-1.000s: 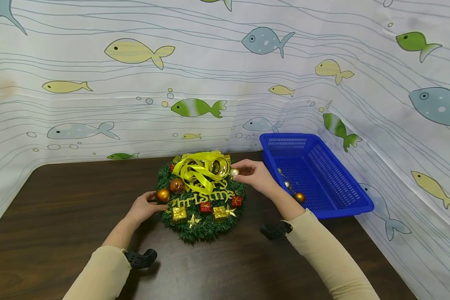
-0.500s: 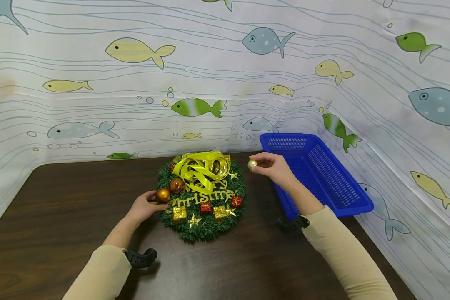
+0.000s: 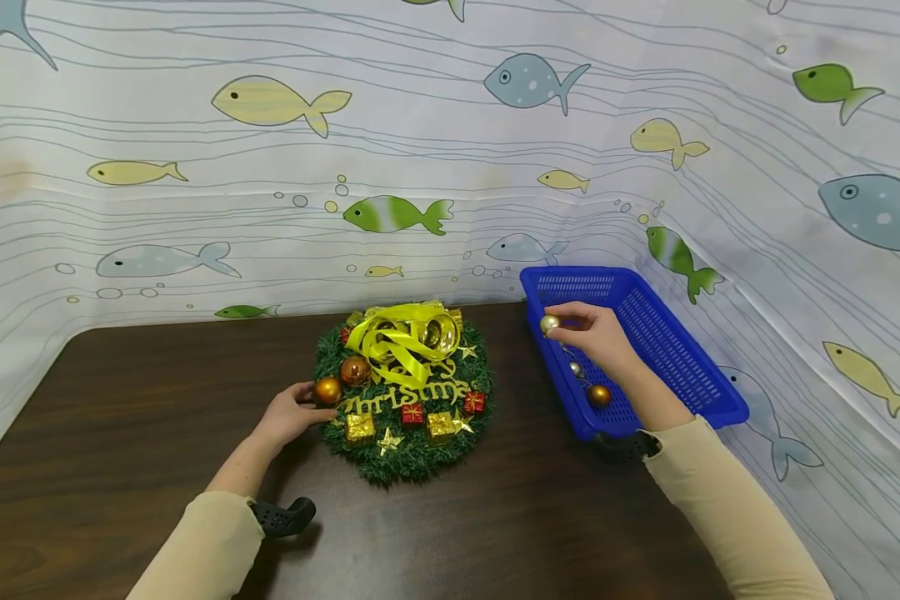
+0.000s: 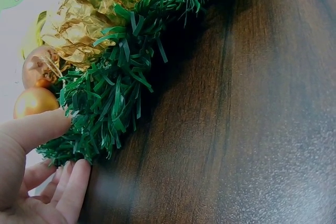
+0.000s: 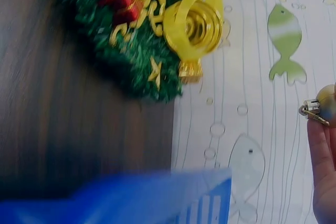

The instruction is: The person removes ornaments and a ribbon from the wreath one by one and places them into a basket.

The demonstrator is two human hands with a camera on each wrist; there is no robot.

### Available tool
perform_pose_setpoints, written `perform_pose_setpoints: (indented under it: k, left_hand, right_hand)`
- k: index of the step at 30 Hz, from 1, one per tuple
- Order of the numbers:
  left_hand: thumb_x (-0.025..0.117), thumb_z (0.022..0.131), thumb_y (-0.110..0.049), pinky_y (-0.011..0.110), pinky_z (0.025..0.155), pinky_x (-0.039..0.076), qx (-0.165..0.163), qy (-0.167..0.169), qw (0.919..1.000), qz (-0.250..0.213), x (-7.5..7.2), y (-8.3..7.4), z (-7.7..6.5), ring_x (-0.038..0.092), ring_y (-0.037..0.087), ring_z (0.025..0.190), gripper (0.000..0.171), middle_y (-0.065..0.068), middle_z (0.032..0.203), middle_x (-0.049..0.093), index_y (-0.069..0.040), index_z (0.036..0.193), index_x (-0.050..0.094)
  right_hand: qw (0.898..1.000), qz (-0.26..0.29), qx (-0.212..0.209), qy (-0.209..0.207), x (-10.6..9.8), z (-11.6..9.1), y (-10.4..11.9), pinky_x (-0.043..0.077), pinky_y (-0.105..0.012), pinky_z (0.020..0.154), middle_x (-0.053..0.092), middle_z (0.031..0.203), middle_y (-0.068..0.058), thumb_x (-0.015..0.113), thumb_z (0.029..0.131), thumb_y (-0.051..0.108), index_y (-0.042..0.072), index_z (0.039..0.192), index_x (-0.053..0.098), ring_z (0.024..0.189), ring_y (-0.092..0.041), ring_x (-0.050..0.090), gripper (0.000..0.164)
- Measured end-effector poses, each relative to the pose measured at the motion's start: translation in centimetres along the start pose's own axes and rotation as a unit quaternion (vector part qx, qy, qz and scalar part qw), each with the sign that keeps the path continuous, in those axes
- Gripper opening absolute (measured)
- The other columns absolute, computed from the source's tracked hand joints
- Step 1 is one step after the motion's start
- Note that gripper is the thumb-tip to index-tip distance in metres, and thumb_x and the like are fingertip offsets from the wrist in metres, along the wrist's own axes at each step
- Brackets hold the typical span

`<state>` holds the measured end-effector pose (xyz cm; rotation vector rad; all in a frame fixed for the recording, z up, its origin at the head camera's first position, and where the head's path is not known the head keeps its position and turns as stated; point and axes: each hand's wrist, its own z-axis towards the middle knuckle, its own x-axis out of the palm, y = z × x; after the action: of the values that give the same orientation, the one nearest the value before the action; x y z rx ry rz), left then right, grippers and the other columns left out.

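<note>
A green Christmas wreath [image 3: 412, 458] lies on the table, decked with a yellow ribbon bow [image 3: 412, 333], gold lettering, stars, small gift boxes and orange-brown baubles [image 3: 327, 391]. At its left edge my left hand [image 3: 287, 414] grips the greenery. The left wrist view shows the thumb on top and the fingertips at the underside of the wreath [image 4: 113, 87]. My right hand [image 3: 596, 337] pinches a pale gold bauble [image 3: 550, 325] over the left rim of the blue basket [image 3: 667, 350]. In the right wrist view that bauble [image 5: 326, 103] shows its silvery cap and a thin cord loop.
Inside the basket, an orange bauble [image 3: 598, 395] and a small silvery bauble [image 3: 575, 368] lie near its left wall. The dark wooden table [image 3: 157, 433] meets a fish-patterned wall covering [image 3: 420, 150] at the back and right.
My right hand has carried the pale gold bauble from the wreath's right edge rightward to the basket, uncovering a gold star on the wreath. The left hand has stayed put.
</note>
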<state>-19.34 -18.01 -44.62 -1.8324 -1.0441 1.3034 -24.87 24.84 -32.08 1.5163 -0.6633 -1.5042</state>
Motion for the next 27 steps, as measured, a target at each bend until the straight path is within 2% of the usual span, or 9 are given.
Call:
perform_pose_setpoints:
  k: [5,12,18,22,27]
  left_hand:
    - [0.065,0.086,-0.020,0.057,0.104,0.034,0.002,-0.001,1.0000,0.004,0.1,-0.1,0.1,0.033,0.049,0.128,0.082,0.036,0.143,0.024,0.013,0.144,0.017]
    - [0.066,0.086,-0.019,0.057,0.104,0.034,-0.003,-0.001,1.0000,0.005,0.0,-0.3,-0.1,0.034,0.049,0.128,0.082,0.036,0.143,0.025,0.013,0.144,0.017]
    - [0.066,0.086,-0.019,0.058,0.103,0.034,-0.003,0.001,1.0000,0.001,0.1,-0.2,0.0,0.032,0.049,0.129,0.082,0.036,0.143,0.024,0.012,0.144,0.017]
    - [0.066,0.085,-0.019,0.058,0.102,0.035,-0.001,0.000,1.0000,0.000,0.1,0.1,0.1,0.032,0.049,0.129,0.082,0.037,0.143,0.023,0.012,0.144,0.017]
    - [0.066,0.085,-0.019,0.058,0.103,0.035,0.000,-0.003,1.0000,0.000,0.1,0.1,0.2,0.032,0.049,0.129,0.082,0.036,0.143,0.024,0.012,0.144,0.018]
  right_hand:
    - [1.000,-0.014,0.012,-0.015,-1.8,-0.9,-1.0,0.050,-0.013,0.077,0.063,0.091,0.024,0.068,0.086,0.020,-0.002,0.119,0.061,0.086,0.003,0.062,0.040]
    - [0.999,-0.025,0.022,-0.036,-3.4,-1.7,-2.1,0.048,-0.010,0.077,0.062,0.090,0.024,0.070,0.085,0.023,0.004,0.115,0.064,0.086,0.007,0.061,0.036]
    - [0.997,-0.051,0.035,-0.035,-4.1,-2.4,-3.2,0.046,-0.010,0.076,0.061,0.088,0.026,0.068,0.086,0.022,-0.005,0.118,0.059,0.084,0.007,0.059,0.043]
    - [0.996,-0.072,0.038,-0.039,-4.4,-2.7,-3.9,0.045,-0.013,0.077,0.060,0.089,0.026,0.068,0.086,0.024,-0.004,0.118,0.060,0.085,0.008,0.057,0.043]
    - [0.997,-0.059,0.035,-0.043,-4.5,-2.8,-4.7,0.045,-0.012,0.074,0.063,0.089,0.023,0.069,0.085,0.023,-0.005,0.116,0.060,0.084,0.007,0.059,0.042]
